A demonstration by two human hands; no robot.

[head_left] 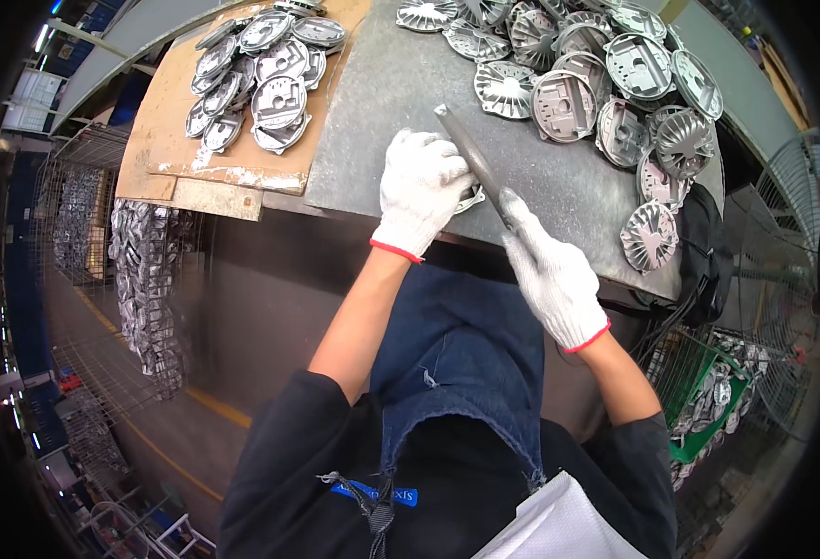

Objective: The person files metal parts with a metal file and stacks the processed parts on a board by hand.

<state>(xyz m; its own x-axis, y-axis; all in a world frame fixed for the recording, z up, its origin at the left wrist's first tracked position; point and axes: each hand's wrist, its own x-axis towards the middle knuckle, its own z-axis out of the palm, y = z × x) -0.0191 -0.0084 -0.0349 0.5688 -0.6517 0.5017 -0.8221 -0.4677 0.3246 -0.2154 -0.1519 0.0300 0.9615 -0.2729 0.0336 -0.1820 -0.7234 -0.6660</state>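
My right hand [554, 279], in a white knit glove with a red cuff, is closed around a long grey metal file [473, 156]. The file slants up and left over the worktable, its far end beyond my left hand. My left hand [424, 186], gloved the same way, has its fingers curled over a round metal casting [468, 199] at the table's front edge. Only a small rim of that casting shows; my glove and the file hide most of it. The file passes close beside my left fingers; whether it touches the casting I cannot tell.
Round finned castings [563, 104] lie heaped at the right of the grey metal tabletop [386, 88]. More castings [279, 102] are piled on a brown board [169, 140] at the left. Wire baskets [144, 279] of parts stand below left; a green crate [708, 410] is below right.
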